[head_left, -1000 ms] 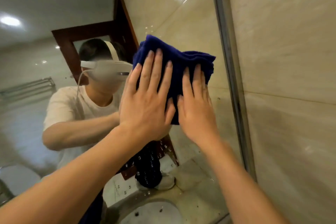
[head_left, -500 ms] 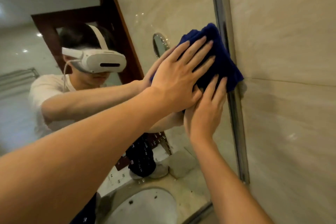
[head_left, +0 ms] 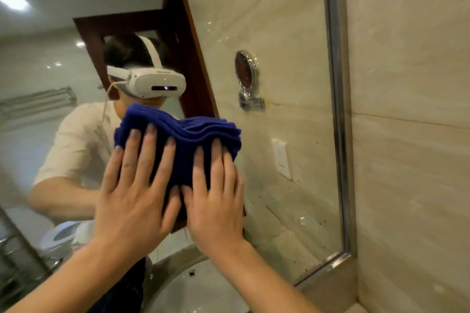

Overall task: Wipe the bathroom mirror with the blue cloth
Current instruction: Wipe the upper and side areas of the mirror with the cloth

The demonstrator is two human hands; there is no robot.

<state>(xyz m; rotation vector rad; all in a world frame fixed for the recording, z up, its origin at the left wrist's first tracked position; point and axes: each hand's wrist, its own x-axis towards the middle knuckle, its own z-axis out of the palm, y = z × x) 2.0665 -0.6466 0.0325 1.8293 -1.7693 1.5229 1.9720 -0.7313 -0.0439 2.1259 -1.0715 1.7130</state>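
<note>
Scene lit warmly and rather dimly from overhead. Two ceiling lamps are seen reflected in the mirror (head_left: 292, 134): a broad blown-out patch far up and left of the fingertips, a small hard spot up and right of them. Smaller specular glints are scattered on the reflected tiles left of the fingers.

Motion blur is noted on the fingers (head_left: 150, 145) of the left hand (head_left: 132, 201) and on those of the right hand (head_left: 216, 198); nail edges are smeared. The blue cloth (head_left: 188, 140) above the fingertips is rendered fairly sharp, with shadowed folds.

Wide-angle distortion: the mirror frame (head_left: 338, 134) right of the fingers is bowed. Forearms below the fingers are soft and out of focus.
</note>
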